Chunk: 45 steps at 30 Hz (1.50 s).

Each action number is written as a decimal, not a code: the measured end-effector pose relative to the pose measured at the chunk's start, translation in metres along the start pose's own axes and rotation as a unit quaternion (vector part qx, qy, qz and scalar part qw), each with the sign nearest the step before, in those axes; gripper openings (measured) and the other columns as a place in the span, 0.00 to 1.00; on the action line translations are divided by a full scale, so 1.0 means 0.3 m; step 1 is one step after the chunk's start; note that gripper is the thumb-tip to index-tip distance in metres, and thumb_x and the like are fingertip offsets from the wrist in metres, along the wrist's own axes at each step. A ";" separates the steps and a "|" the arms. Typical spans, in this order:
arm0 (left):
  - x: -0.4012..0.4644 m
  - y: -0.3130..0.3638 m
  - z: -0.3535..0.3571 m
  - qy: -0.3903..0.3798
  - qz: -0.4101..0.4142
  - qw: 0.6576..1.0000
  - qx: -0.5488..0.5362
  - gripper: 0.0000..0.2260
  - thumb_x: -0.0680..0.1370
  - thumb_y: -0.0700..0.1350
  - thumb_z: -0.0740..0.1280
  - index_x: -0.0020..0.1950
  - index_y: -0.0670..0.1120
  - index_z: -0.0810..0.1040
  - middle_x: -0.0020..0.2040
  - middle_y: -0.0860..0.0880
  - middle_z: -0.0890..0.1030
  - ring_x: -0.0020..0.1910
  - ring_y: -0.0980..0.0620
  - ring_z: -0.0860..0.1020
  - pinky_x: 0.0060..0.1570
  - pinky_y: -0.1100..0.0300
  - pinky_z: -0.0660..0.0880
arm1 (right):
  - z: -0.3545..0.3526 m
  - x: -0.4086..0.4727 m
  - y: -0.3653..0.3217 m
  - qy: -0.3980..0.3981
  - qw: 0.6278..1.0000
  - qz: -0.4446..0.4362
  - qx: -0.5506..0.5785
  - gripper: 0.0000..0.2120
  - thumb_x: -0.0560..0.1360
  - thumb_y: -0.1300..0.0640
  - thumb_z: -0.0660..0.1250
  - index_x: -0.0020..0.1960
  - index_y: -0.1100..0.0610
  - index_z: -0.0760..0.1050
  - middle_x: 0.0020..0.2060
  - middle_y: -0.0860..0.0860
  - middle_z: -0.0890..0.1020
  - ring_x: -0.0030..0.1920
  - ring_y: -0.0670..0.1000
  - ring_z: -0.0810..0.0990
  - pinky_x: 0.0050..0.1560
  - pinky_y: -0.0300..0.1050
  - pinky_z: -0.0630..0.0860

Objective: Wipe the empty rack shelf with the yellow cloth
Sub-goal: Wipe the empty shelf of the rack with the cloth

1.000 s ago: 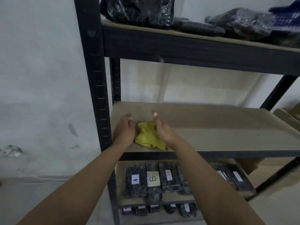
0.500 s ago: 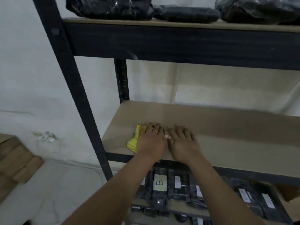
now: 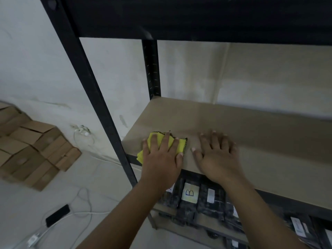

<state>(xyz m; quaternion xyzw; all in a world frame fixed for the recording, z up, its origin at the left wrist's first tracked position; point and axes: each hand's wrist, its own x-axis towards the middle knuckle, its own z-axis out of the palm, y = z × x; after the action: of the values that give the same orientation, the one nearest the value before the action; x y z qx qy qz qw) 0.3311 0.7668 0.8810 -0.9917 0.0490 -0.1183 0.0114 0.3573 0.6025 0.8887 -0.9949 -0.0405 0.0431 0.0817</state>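
The left hand (image 3: 161, 159) presses the yellow cloth (image 3: 180, 146) flat, fingers spread, on the shelf (image 3: 269, 141) near its left front corner. The right hand (image 3: 218, 157) rests open and empty beside it. Wiping appears barely begun; most of the shelf remains.

Matt brown fibreboard shelf (image 3: 251, 133), matt black metal posts (image 3: 84, 78), soft yellow cloth (image 3: 180, 144).

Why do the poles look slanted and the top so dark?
Head view: the wide lens tilts the black metal front post; the shelf above shades the top; soft indoor light leaves the yellow cloth under the left hand bright; packets below look slightly blurred.
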 end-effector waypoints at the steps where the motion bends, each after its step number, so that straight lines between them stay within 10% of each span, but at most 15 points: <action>1: 0.015 -0.004 0.001 -0.005 0.006 1.000 0.005 0.23 0.77 0.56 0.51 0.65 0.50 0.75 0.66 0.43 0.74 0.63 0.34 0.71 0.62 0.33 0.64 | -0.001 0.001 0.000 0.003 1.000 -0.002 -0.001 0.30 0.76 0.36 0.38 0.75 0.45 0.40 0.77 0.52 0.41 0.76 0.60 0.40 0.74 0.61 0.41; 14: 0.155 -0.149 0.029 -0.031 -0.078 0.996 0.016 0.26 0.79 0.57 0.41 0.75 0.52 0.56 0.77 0.44 0.54 0.74 0.37 0.52 0.69 0.35 0.45 | -0.008 -0.001 -0.003 0.001 1.000 0.005 0.000 0.29 0.76 0.36 0.39 0.75 0.43 0.40 0.77 0.52 0.41 0.75 0.60 0.40 0.74 0.61 0.41; 21: 0.383 -0.260 0.017 -0.104 -0.130 0.984 -0.064 0.21 0.80 0.58 0.45 0.73 0.64 0.53 0.77 0.51 0.51 0.66 0.38 0.62 0.61 0.44 0.62 | -0.010 0.016 -0.008 0.000 1.000 0.014 0.004 0.30 0.76 0.35 0.38 0.75 0.43 0.41 0.77 0.51 0.41 0.75 0.61 0.39 0.73 0.62 0.41; 27: 0.295 -0.190 0.018 -0.120 -0.161 0.980 0.010 0.24 0.80 0.56 0.44 0.76 0.54 0.49 0.77 0.44 0.46 0.71 0.31 0.53 0.67 0.41 0.55 | -0.015 0.012 -0.014 -0.009 1.000 0.021 0.005 0.30 0.76 0.35 0.39 0.75 0.42 0.42 0.77 0.51 0.41 0.75 0.61 0.39 0.73 0.63 0.41; 34: 0.041 -0.113 -0.008 -0.065 -0.100 0.992 0.035 0.26 0.81 0.54 0.44 0.76 0.46 0.47 0.77 0.40 0.45 0.71 0.28 0.46 0.68 0.35 0.49 | -0.019 -0.004 -0.016 -0.009 1.000 0.023 0.006 0.30 0.75 0.34 0.39 0.75 0.42 0.42 0.77 0.51 0.42 0.76 0.60 0.41 0.73 0.63 0.42; 45: 0.275 -0.173 0.015 -0.099 -0.026 0.994 -0.026 0.22 0.79 0.57 0.46 0.73 0.64 0.49 0.77 0.51 0.48 0.74 0.39 0.47 0.68 0.37 0.52 | -0.027 -0.019 -0.023 -0.001 0.999 0.025 0.022 0.29 0.76 0.35 0.40 0.75 0.42 0.41 0.77 0.51 0.41 0.76 0.59 0.38 0.74 0.61 0.39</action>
<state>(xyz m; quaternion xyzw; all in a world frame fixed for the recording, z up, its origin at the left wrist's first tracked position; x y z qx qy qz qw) 0.4167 0.8102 0.8976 -0.9994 0.0247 -0.0182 -0.0130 0.3519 0.6076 0.8983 -0.9935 -0.0144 0.0467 0.1025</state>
